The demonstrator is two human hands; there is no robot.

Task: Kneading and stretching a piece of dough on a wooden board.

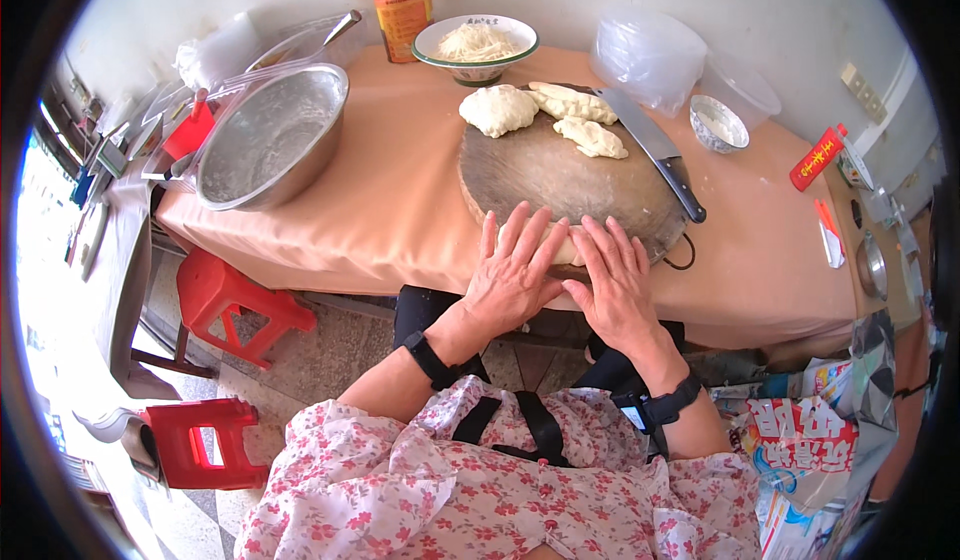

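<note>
My left hand [517, 265] and my right hand [613, 270] lie side by side over the near edge of a round wooden chopping board [545, 185]. Both have their fingers stretched out, palms down, on a piece of pale dough [568, 251]. Most of that dough is hidden beneath them. Farther back on the board rest a rounded dough lump [498, 110] and two longer dough pieces, one behind [575, 103] and one nearer [591, 138]. A large kitchen knife [650, 145] with a black handle lies along the board's right side, its handle toward me.
A metal basin [275, 140] stands tilted at the left. Behind the board are a bowl of pale shreds [476, 45] and an orange canister [402, 15]. A small patterned bowl [718, 125] and a red bottle [818, 158] stand right. Red stools [240, 300] sit below left.
</note>
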